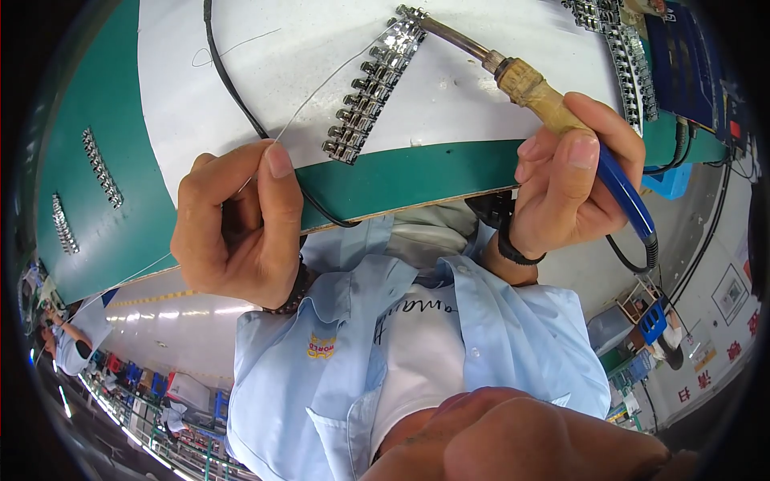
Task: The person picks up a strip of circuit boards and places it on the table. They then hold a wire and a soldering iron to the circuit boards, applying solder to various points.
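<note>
My left hand (241,220) pinches a thin solder wire (322,82) between thumb and forefinger. The wire runs up from the fingertips to the far end of a row of small shiny metal parts (367,100). Held pen-like in my right hand (573,172) is a soldering iron (525,84) with a yellowed grip and a blue rear sleeve. Its tip meets the far end of the row, close to the wire's end. The row lies slanted on a white sheet (481,116), between my two hands.
Two short metal rows (103,168) lie on the green tabletop (425,172) at the left; more rows (622,60) are at the far right beside a dark blue box (686,68). A black cable (228,84) crosses the sheet near my left hand. Another person (72,349) is at far left.
</note>
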A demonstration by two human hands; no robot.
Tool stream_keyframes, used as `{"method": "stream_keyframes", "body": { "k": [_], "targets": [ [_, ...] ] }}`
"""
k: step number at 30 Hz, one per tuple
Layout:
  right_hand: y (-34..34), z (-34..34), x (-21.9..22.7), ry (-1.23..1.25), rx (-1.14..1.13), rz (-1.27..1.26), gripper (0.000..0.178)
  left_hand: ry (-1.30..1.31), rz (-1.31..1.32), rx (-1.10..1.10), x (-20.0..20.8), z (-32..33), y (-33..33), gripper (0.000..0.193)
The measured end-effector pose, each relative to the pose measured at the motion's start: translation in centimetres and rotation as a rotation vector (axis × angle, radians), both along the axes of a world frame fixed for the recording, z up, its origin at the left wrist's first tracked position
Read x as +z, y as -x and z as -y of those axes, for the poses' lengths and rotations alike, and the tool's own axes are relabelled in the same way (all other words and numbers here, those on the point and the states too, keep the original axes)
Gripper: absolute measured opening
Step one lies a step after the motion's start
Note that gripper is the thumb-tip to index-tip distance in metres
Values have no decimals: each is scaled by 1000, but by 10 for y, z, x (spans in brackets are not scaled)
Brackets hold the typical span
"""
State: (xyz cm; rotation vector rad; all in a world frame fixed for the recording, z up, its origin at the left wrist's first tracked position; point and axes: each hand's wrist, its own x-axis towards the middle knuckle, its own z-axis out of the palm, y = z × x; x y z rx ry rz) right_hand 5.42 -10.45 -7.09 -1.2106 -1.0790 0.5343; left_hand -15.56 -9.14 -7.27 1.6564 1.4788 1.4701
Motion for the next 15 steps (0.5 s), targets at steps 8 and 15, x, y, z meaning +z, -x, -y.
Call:
{"method": "stream_keyframes", "body": {
  "k": [8, 15],
  "targets": [
    [-7, 1, -4, -159, -10, 228, 33, -49, 32, 13, 0, 0, 1, 13],
    [-4, -1, -11, -253, 41, 116, 31, -46, 7, 12, -1, 0, 0, 13]
  ]
}}
